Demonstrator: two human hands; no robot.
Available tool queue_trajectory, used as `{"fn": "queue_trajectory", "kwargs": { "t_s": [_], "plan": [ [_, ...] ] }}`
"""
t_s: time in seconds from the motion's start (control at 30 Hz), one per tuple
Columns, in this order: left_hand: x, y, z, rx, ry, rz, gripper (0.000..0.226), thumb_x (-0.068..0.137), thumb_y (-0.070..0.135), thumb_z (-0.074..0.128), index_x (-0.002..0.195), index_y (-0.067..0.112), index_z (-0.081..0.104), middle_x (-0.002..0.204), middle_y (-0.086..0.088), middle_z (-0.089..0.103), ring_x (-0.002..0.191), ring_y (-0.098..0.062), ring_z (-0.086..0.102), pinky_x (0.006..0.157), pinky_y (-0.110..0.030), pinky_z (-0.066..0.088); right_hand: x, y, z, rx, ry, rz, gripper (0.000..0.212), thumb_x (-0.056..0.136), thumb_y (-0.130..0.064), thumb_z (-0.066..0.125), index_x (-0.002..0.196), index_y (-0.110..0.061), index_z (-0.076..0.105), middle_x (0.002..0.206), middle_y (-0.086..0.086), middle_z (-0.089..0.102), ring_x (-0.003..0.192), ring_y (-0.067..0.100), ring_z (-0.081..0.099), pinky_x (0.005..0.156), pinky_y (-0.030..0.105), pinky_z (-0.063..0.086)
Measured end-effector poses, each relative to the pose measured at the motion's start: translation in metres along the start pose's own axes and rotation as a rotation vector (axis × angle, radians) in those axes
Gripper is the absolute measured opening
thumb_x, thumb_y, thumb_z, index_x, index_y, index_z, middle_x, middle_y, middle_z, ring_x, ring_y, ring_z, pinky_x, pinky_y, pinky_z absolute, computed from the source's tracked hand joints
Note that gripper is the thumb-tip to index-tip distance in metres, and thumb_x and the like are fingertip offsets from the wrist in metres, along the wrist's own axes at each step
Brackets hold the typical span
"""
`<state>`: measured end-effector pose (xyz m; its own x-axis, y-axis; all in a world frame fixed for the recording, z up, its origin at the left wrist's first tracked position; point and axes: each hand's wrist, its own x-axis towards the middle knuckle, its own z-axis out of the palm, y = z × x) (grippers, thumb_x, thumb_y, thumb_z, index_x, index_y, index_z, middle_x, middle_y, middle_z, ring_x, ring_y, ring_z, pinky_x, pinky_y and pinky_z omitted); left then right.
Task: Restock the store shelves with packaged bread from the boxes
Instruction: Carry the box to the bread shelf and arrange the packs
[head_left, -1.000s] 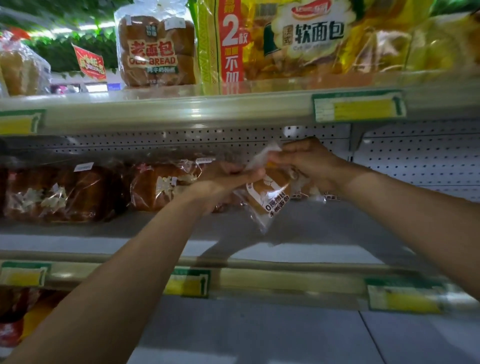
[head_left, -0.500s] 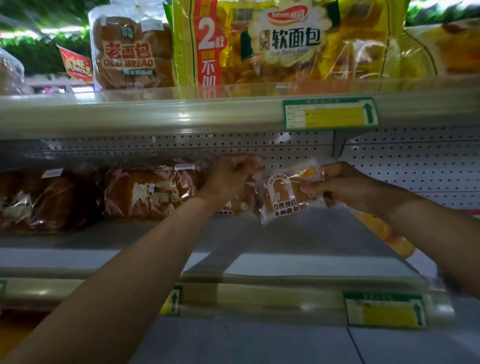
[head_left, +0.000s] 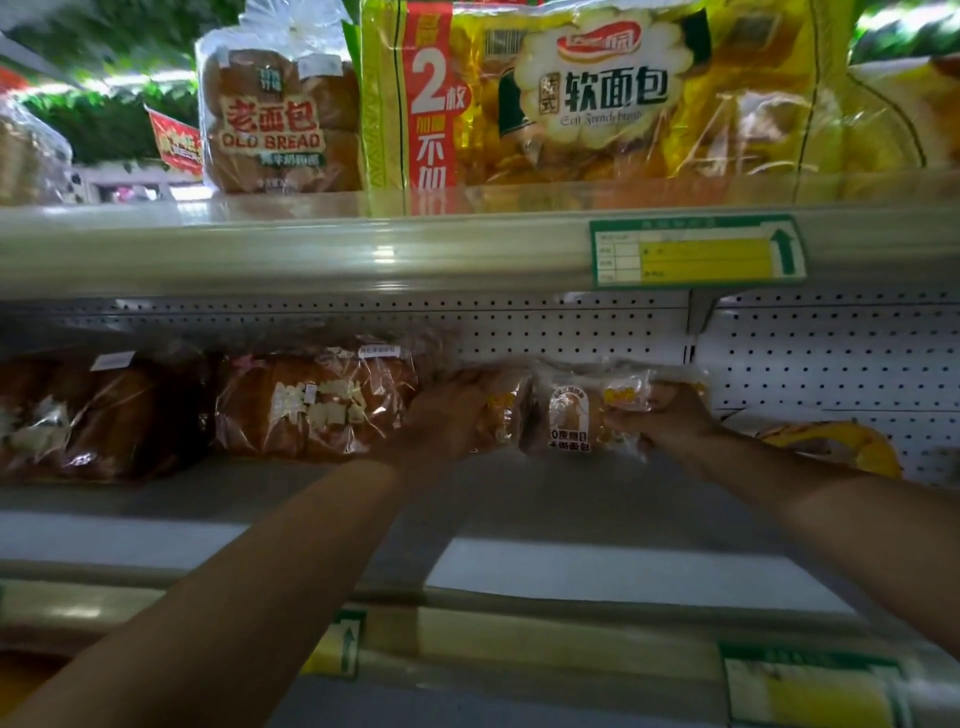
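Left hand (head_left: 441, 415) blurred, its fingers hidden behind a small bread packet (head_left: 501, 410); grip indeterminate. Dark loaf (head_left: 78, 415) cut by the left edge; yellow packet (head_left: 852, 447) partly hidden behind the right forearm. Price tag (head_left: 696, 252) text too blurred to read.

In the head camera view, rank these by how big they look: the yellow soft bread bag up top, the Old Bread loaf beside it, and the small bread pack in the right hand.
1. Yellow soft bread bag, clearly largest.
2. Old Bread loaf.
3. Small bread pack, gripped by the right hand; it sits deeper on its shelf, so its true size is unsure.
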<state>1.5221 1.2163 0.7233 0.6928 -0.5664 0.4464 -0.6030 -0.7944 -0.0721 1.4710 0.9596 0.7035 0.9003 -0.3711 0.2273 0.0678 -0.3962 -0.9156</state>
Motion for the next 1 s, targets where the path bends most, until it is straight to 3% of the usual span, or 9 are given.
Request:
{"fn": "queue_trajectory", "kwargs": {
  "t_s": [0.13, 0.27, 0.43, 0.57, 0.67, 0.73, 0.83, 0.93, 1.0],
  "plan": [
    [0.000, 0.010, -0.002, 0.076, 0.010, -0.038, 0.080, 0.091, 0.042, 0.062, 0.156, 0.027, 0.018, 0.157, -0.003, 0.031, 0.144, -0.026, 0.030, 0.111, -0.041, 0.034, 0.004, -0.002, 0.006, -0.054, 0.019, -0.013, 0.042, 0.073, -0.010, 0.082, 0.111, -0.004, 0.065, 0.099, 0.010, 0.069, 0.068, 0.012, 0.063, 0.048, 0.016, 0.049],
    [0.003, 0.004, 0.007, 0.027, 0.009, -0.060, 0.076, 0.092, 0.039, 0.061, 0.155, 0.026, 0.021, 0.157, -0.005, 0.034, 0.145, -0.027, 0.030, 0.116, -0.044, 0.030, 0.009, -0.004, 0.008, -0.191, 0.007, 0.027, 0.059, 0.071, -0.016, 0.085, 0.122, -0.006, 0.059, 0.113, 0.014, 0.068, 0.095, 0.027, 0.067, 0.075, 0.031, 0.054],
    [0.005, 0.000, 0.013, -0.039, 0.038, -0.067, 0.082, 0.088, 0.041, 0.068, 0.154, 0.022, 0.024, 0.156, -0.007, 0.034, 0.145, -0.027, 0.029, 0.120, -0.041, 0.020, 0.010, -0.003, 0.008, -0.174, 0.027, 0.020, 0.061, 0.069, -0.008, 0.085, 0.124, -0.004, 0.057, 0.113, 0.010, 0.065, 0.105, 0.028, 0.064, 0.077, 0.029, 0.048],
    [0.003, -0.001, 0.009, -0.156, 0.048, -0.085, 0.095, 0.078, 0.036, 0.079, 0.154, 0.017, 0.024, 0.154, -0.011, 0.034, 0.143, -0.029, 0.029, 0.118, -0.041, 0.025, 0.011, -0.002, 0.000, -0.304, 0.058, -0.008, 0.071, 0.058, -0.033, 0.090, 0.114, -0.003, 0.058, 0.108, 0.012, 0.068, 0.098, 0.029, 0.067, 0.083, 0.042, 0.056],
    [-0.004, 0.003, -0.001, -0.323, 0.108, -0.149, 0.089, 0.081, 0.029, 0.076, 0.153, 0.014, 0.026, 0.155, -0.012, 0.033, 0.144, -0.030, 0.029, 0.116, -0.044, 0.030, -0.005, -0.012, -0.006, -0.381, 0.208, -0.086, 0.086, 0.061, -0.040, 0.089, 0.125, -0.002, 0.045, 0.126, 0.014, 0.054, 0.121, 0.033, 0.051, 0.094, 0.046, 0.049],
    [-0.012, 0.007, -0.005, -0.491, 0.173, -0.199, 0.082, 0.081, 0.028, 0.078, 0.150, 0.013, 0.035, 0.151, -0.009, 0.040, 0.139, -0.028, 0.037, 0.112, -0.036, 0.036, -0.020, -0.021, -0.007, -0.441, 0.290, -0.198, 0.078, 0.071, -0.036, 0.084, 0.130, -0.005, 0.044, 0.131, 0.014, 0.047, 0.126, 0.031, 0.042, 0.096, 0.045, 0.045],
    [-0.029, 0.019, -0.016, -0.805, 0.192, -0.311, 0.047, 0.086, 0.015, 0.074, 0.129, 0.014, 0.055, 0.129, -0.001, 0.057, 0.124, -0.020, 0.053, 0.093, -0.020, 0.041, -0.039, -0.030, 0.003, -0.445, 0.290, -0.422, 0.042, 0.082, -0.030, 0.074, 0.115, -0.012, 0.055, 0.117, 0.009, 0.055, 0.112, 0.025, 0.052, 0.087, 0.042, 0.049],
    [-0.052, 0.032, -0.032, -1.142, 0.249, -0.451, 0.018, 0.087, 0.005, 0.070, 0.097, 0.019, 0.064, 0.104, 0.002, 0.066, 0.102, -0.011, 0.062, 0.093, -0.023, 0.050, -0.061, -0.044, 0.026, -0.377, 0.160, -0.506, 0.022, 0.089, -0.026, 0.068, 0.106, -0.016, 0.058, 0.105, 0.001, 0.060, 0.095, 0.018, 0.059, 0.080, 0.033, 0.051],
    [-0.072, 0.035, -0.040, -1.347, 0.286, -0.528, 0.017, 0.089, 0.002, 0.067, 0.101, 0.015, 0.067, 0.098, 0.003, 0.067, 0.090, -0.007, 0.064, 0.095, -0.030, 0.053, -0.078, -0.056, 0.048, -0.306, 0.099, -0.514, 0.015, 0.091, -0.023, 0.066, 0.103, -0.019, 0.059, 0.099, -0.004, 0.060, 0.089, 0.016, 0.059, 0.078, 0.034, 0.052]
  ]
}}
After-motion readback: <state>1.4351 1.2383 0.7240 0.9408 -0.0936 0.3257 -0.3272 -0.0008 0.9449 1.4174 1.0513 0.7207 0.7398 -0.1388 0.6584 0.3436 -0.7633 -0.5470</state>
